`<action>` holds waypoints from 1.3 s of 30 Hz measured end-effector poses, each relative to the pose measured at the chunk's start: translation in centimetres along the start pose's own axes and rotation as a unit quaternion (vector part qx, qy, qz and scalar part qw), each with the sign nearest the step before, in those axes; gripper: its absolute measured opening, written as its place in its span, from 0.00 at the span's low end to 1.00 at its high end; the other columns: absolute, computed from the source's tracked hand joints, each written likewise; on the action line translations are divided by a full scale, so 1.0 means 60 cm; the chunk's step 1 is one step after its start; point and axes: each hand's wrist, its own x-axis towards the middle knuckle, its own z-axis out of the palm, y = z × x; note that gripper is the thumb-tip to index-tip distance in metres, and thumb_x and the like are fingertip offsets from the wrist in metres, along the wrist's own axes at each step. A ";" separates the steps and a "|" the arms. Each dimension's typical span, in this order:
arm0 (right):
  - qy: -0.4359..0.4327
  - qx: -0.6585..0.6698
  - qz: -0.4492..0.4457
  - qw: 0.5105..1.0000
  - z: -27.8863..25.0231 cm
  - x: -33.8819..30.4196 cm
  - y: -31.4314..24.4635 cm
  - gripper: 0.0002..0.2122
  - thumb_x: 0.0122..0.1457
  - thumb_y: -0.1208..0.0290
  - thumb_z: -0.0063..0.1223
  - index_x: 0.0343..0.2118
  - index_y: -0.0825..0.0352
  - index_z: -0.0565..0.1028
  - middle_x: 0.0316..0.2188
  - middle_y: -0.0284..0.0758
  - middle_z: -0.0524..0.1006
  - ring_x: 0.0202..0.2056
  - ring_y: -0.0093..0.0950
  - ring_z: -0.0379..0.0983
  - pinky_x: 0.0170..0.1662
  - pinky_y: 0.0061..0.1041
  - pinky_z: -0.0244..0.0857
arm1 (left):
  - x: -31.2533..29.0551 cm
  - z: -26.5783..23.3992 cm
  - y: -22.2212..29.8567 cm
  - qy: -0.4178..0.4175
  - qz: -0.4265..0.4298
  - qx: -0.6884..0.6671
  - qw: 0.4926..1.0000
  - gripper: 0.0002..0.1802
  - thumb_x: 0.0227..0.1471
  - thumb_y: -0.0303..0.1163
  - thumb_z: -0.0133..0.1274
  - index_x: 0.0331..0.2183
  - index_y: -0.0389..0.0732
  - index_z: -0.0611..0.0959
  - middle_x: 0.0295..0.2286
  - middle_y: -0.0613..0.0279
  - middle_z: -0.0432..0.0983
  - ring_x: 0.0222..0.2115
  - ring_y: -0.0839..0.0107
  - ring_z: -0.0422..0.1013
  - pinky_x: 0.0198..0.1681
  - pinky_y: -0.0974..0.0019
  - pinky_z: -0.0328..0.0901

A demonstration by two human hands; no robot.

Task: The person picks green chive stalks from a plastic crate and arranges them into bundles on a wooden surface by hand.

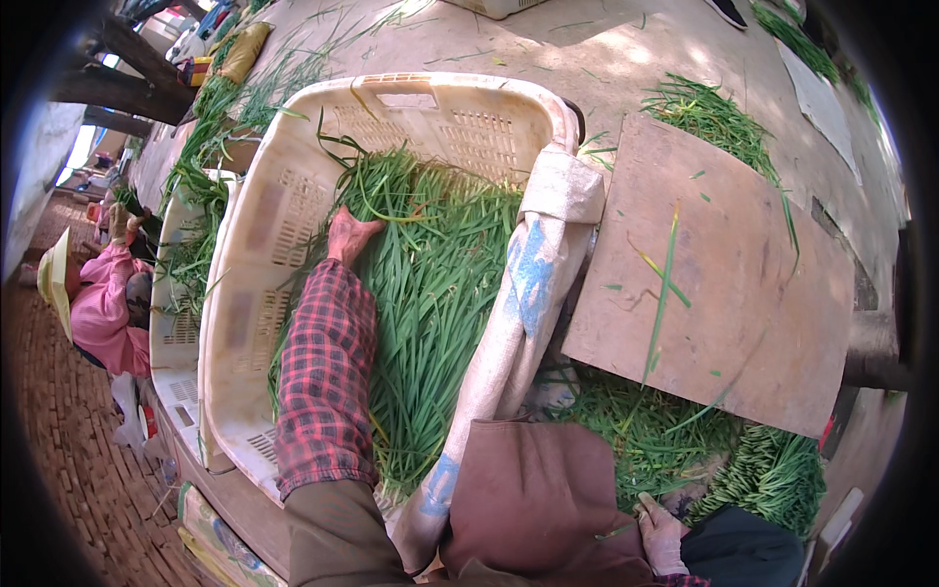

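Observation:
A large cream plastic basket (256, 166) with slotted walls stands before me, filled with long green chive-like leaves (440, 284). My left hand (349, 236) reaches into it and presses on the leaves beside the left wall. Its thumb is spread away from the fingers, which are partly sunk among the leaves. My right hand (662, 536), in a pale covering, is low by my lap, next to loose green leaves (636, 440). Its fingers are too small and partly turned away to show a grip. A whitish cloth roll (518, 303) with blue patches lies over the basket's right rim.
A brown board (724, 264) with stray leaves lies at the right. Beside my right leg is a neat green bundle (768, 479), and more leaves (714, 117) heap behind the board. At the left, a second basket (179, 338) stands near a person in pink (108, 303).

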 end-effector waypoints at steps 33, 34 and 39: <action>-0.145 0.500 -0.343 0.782 -0.218 0.077 -0.432 0.34 0.68 0.42 0.33 0.62 0.71 0.62 0.55 0.41 0.71 0.48 0.26 0.73 0.51 0.30 0.72 | -0.464 -0.192 0.492 0.241 0.691 0.043 0.680 0.17 0.44 0.30 0.55 0.40 0.38 0.76 0.42 0.51 0.78 0.41 0.60 0.75 0.42 0.62 0.66; -0.113 0.528 -0.313 0.781 -0.226 0.066 -0.438 0.32 0.69 0.43 0.33 0.62 0.70 0.62 0.54 0.40 0.72 0.47 0.26 0.74 0.50 0.30 0.73 | -0.474 -0.171 0.522 0.228 0.716 0.030 0.659 0.17 0.44 0.30 0.54 0.39 0.38 0.75 0.42 0.52 0.77 0.41 0.61 0.75 0.41 0.63 0.66; 0.016 0.520 -0.226 0.824 -0.286 0.014 -0.369 0.28 0.67 0.46 0.43 0.58 0.68 0.66 0.48 0.36 0.76 0.44 0.25 0.75 0.46 0.28 0.74 | -0.509 -0.057 0.652 0.132 0.814 0.055 0.563 0.14 0.44 0.33 0.50 0.36 0.40 0.73 0.36 0.58 0.72 0.39 0.67 0.71 0.41 0.66 0.63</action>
